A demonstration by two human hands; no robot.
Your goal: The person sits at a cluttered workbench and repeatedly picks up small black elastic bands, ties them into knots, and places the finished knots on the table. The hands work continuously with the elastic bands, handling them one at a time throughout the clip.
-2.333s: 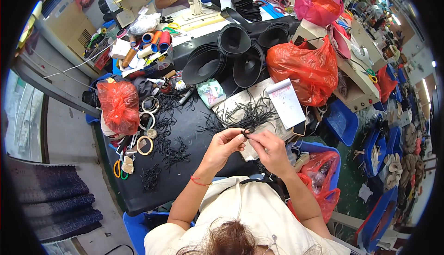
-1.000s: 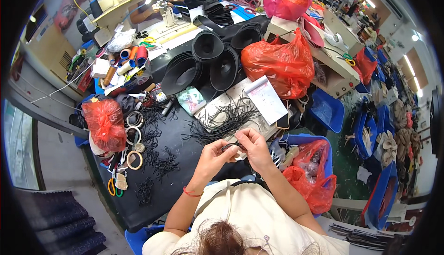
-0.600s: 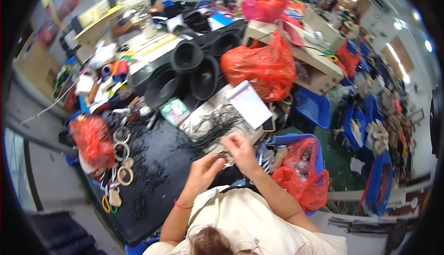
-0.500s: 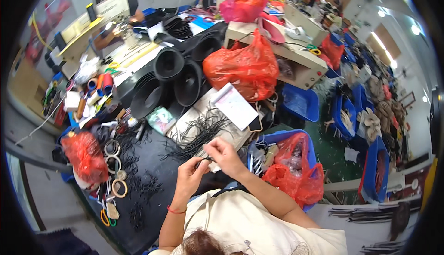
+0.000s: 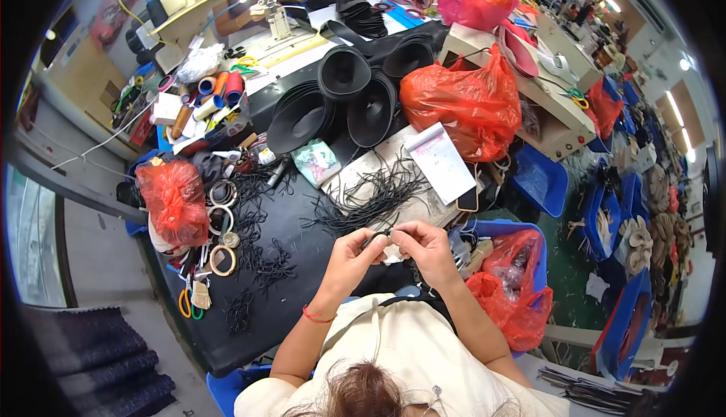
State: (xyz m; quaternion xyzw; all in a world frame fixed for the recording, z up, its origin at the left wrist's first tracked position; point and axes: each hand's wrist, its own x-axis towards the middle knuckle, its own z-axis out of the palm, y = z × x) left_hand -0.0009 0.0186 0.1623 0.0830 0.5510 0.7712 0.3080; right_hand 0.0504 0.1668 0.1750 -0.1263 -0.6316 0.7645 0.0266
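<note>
A thin black strip (image 5: pixel 384 232) is pinched between the fingertips of my left hand (image 5: pixel 354 257) and my right hand (image 5: pixel 425 252). Both hands are closed, their tips almost touching in front of my chest. A small whitish piece (image 5: pixel 392 254) shows just below the fingertips; I cannot make out whether it is held. Just beyond the hands, a tangled heap of thin black strips (image 5: pixel 382 194) lies over a pale board (image 5: pixel 355 182). More loose black strips (image 5: pixel 272 262) are scattered on the dark tabletop (image 5: pixel 302 303) to the left.
A notepad (image 5: pixel 442 166) and a phone (image 5: pixel 469 200) lie right of the heap. Rolled black sheets (image 5: pixel 370 111) and a red bag (image 5: pixel 461 99) stand behind. Tape rolls (image 5: pixel 223 260), scissors (image 5: pixel 185 303) and another red bag (image 5: pixel 172 201) are left. A blue bin (image 5: pixel 540 254) is right.
My right hand has come down level with the left, and the fingertips now meet at the black strip. The whole view has shifted, so the bench appears farther right.
</note>
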